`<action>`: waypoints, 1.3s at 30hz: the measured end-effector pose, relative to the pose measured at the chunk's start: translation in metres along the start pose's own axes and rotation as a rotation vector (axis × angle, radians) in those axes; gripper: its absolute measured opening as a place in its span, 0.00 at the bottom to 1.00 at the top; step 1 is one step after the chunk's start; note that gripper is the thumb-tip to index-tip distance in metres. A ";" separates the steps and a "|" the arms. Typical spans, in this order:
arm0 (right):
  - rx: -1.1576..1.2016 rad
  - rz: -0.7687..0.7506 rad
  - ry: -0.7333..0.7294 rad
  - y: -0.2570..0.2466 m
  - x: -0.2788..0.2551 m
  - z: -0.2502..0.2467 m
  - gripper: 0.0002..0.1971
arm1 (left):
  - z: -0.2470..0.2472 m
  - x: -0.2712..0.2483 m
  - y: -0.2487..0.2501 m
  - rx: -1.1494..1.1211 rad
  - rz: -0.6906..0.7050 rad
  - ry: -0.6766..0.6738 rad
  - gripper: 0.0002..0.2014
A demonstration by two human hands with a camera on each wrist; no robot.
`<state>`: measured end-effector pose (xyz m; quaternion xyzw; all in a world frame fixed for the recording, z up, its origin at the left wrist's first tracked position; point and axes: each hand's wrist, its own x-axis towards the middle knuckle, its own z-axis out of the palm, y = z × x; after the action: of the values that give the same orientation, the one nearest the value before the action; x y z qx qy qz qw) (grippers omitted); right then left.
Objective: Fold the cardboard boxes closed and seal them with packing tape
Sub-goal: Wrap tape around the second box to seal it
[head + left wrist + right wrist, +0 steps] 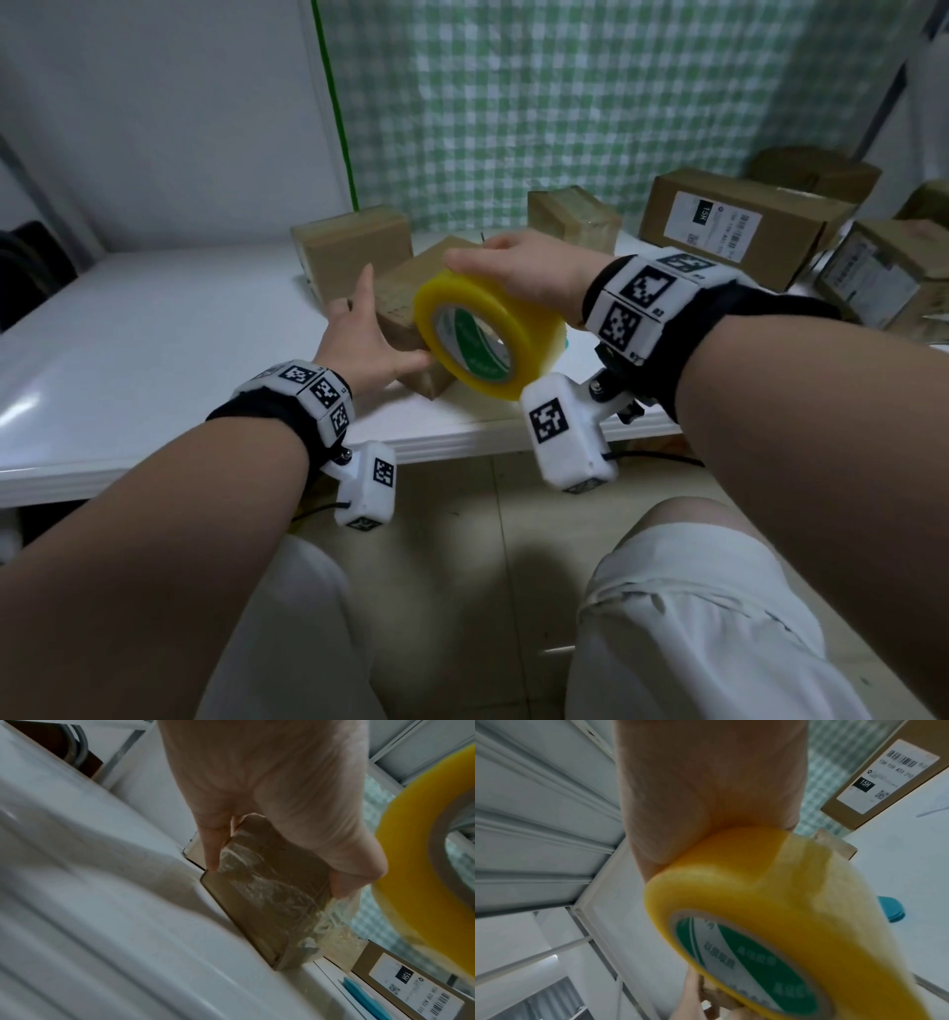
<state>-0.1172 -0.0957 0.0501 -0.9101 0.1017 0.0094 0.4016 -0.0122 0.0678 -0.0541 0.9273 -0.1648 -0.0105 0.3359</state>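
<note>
While the left hand (365,343) grips the small box (405,303), the right hand (524,272) holds the tape roll (488,339) at its 3 o'clock. Taping seems underway; next, probably pull tape across.

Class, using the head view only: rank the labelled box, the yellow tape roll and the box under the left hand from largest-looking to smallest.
1. labelled box
2. yellow tape roll, though it is nearer the camera, so this order is unsure
3. box under the left hand, partly hidden by the roll, so its rank is unsure
</note>
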 end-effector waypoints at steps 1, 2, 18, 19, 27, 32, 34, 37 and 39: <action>-0.007 -0.012 0.010 -0.002 -0.002 -0.002 0.30 | 0.000 0.000 0.000 -0.011 0.007 0.000 0.62; -0.023 -0.019 0.022 -0.003 -0.004 -0.006 0.29 | 0.000 0.001 0.001 -0.021 0.010 -0.001 0.63; -0.077 0.109 -0.018 0.026 -0.013 0.007 0.26 | 0.001 0.004 0.004 -0.034 0.007 -0.013 0.61; -0.079 0.110 -0.020 0.026 -0.013 0.007 0.26 | 0.002 0.004 0.004 -0.032 0.005 -0.013 0.61; -0.215 0.092 -0.080 0.020 -0.017 0.010 0.23 | 0.003 0.006 0.001 -0.008 0.008 -0.010 0.62; -0.274 0.127 -0.102 0.017 -0.011 0.013 0.23 | 0.005 0.008 -0.001 0.009 0.018 -0.023 0.58; -0.266 0.143 -0.100 0.016 -0.009 0.014 0.22 | 0.004 0.009 -0.002 0.019 0.034 -0.029 0.57; -0.245 0.133 -0.094 0.014 -0.008 0.015 0.20 | 0.002 0.009 -0.005 0.056 0.062 -0.049 0.56; -0.240 0.151 -0.101 0.014 -0.005 0.016 0.20 | 0.001 0.008 -0.006 0.146 0.100 -0.025 0.55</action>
<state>-0.1239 -0.0926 0.0295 -0.9398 0.1474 0.0975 0.2925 -0.0029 0.0689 -0.0573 0.9398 -0.2152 0.0069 0.2655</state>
